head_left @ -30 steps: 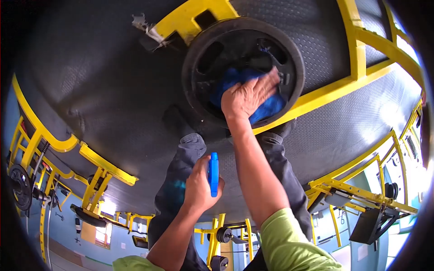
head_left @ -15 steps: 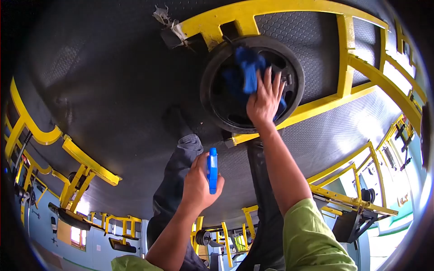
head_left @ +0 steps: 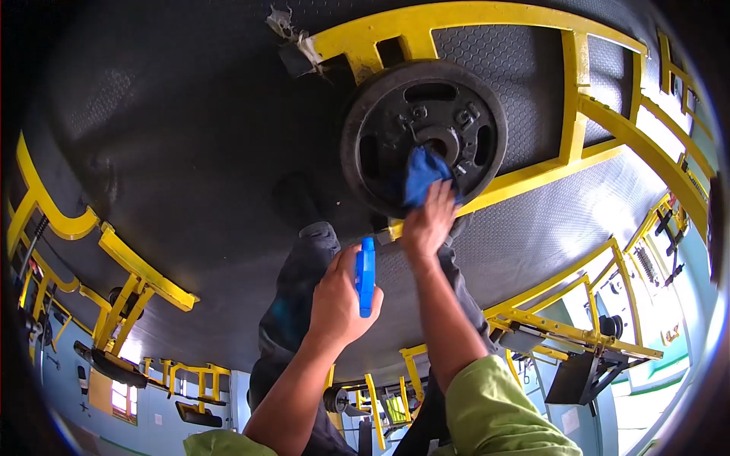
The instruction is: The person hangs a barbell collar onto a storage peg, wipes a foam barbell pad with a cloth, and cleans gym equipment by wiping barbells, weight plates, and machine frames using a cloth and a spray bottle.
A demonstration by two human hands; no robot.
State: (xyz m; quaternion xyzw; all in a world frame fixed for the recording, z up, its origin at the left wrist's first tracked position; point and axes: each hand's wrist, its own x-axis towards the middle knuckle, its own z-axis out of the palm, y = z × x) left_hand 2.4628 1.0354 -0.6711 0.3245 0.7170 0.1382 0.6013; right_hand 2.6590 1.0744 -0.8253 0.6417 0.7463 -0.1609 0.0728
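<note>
A round black weight plate point(head_left: 390, 114) rests against a yellow metal frame point(head_left: 494, 191). My right hand point(head_left: 430, 222) presses a crumpled blue cloth point(head_left: 426, 173) on the plate's lower part, below its centre hub. The hand's fingers lie over the cloth's lower edge. Lower down, between my legs and apart from the plate, my left hand point(head_left: 340, 298) is wrapped round a spray bottle whose blue spray head point(head_left: 366, 276) sticks up; the rest of the bottle is hidden by the hand.
Black textured mat point(head_left: 190, 190) covers the floor. A torn, frayed piece point(head_left: 296, 47) sits at the frame's upper left end. Yellow gym machines point(head_left: 144, 270) stand at the left, and a bench with a black pad point(head_left: 582, 376) stands at the right.
My right hand and the cloth have moved down towards the plate's lower edge, uncovering its hub and slots. My left hand still holds the spray bottle, slightly higher in view.
</note>
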